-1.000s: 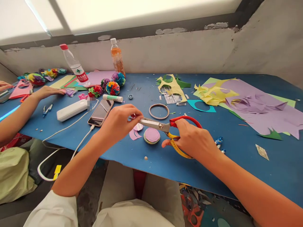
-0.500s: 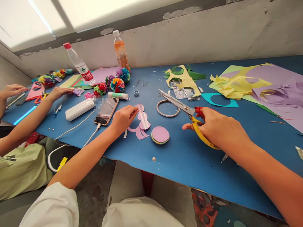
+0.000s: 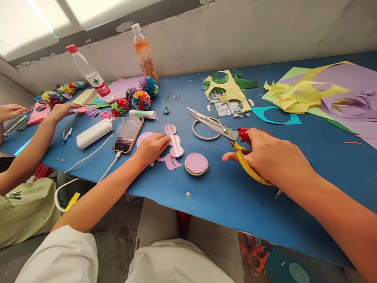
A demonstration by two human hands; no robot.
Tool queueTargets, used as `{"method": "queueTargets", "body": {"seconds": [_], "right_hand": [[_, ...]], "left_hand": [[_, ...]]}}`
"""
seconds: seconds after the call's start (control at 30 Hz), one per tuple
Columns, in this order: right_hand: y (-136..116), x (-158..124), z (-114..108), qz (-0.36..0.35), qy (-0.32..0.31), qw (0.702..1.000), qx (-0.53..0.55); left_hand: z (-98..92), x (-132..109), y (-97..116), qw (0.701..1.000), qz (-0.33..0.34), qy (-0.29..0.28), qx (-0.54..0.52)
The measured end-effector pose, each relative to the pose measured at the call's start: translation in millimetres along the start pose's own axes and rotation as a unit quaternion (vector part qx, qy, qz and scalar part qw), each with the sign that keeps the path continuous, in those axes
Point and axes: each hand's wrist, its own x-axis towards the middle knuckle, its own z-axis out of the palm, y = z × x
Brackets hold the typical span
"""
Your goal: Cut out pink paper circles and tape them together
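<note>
My right hand (image 3: 273,159) grips scissors (image 3: 218,127) with red and yellow handles; the blades are parted and point left, above the blue table (image 3: 229,196). My left hand (image 3: 151,147) rests on the table with curled fingers, its fingertips on pale purple paper pieces (image 3: 173,145) with a white strip across them. A small stack of paper circles (image 3: 196,163), purple on top, lies between my two hands. A thin ring (image 3: 204,129) lies under the scissor blades.
A phone (image 3: 127,133) on a white cable and a white power bank (image 3: 93,133) lie left of my hand. Paper pom-poms (image 3: 140,99), a glue stick (image 3: 142,114) and two bottles (image 3: 144,53) stand behind. Cut paper sheets (image 3: 324,94) cover the right. Another person's arm (image 3: 32,145) reaches in at left.
My right hand drew the scissors away to the right and their blades opened. My left hand lowered the purple pieces onto the table. The view shifted left and down.
</note>
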Motion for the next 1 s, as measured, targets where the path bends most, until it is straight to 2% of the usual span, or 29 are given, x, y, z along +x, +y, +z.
{"method": "queueTargets", "body": {"seconds": [0.13,0.23,0.4,0.53,0.63,0.7,0.77,0.87,0.93,1.0], "right_hand": [[3,2,3,-0.015,0.009,0.999,0.034],[4,3,4,-0.014,0.010,0.999,0.040],[2,2,2,-0.010,-0.003,1.000,0.020],[0,1,1,0.000,-0.014,1.000,0.004],[0,2,1,0.005,-0.021,1.000,0.001],[-1,2,0,0.004,-0.024,1.000,0.011],[-1,3,-1,0.011,-0.029,0.999,0.022],[-2,4,-3,0.032,-0.031,0.999,0.024],[-3,5,-4,0.036,-0.029,0.999,0.024],[-3,6,-5,0.038,-0.031,0.998,0.026]], "left_hand": [[-1.8,2,1,0.999,0.011,-0.031,0.023],[-2.3,3,3,0.997,-0.005,-0.063,0.032],[-14.0,4,6,0.994,-0.027,-0.107,-0.003],[-30.2,7,8,0.986,0.025,-0.164,0.020],[-33.5,9,9,0.978,0.045,-0.201,0.025],[-29.2,9,8,0.980,0.003,-0.199,-0.019],[-21.8,9,5,0.976,-0.076,-0.176,-0.101],[-12.2,9,1,0.952,-0.175,-0.140,-0.207],[-10.2,9,-2,0.947,-0.196,-0.118,-0.224],[-12.4,9,-3,0.955,-0.174,-0.110,-0.212]]}}
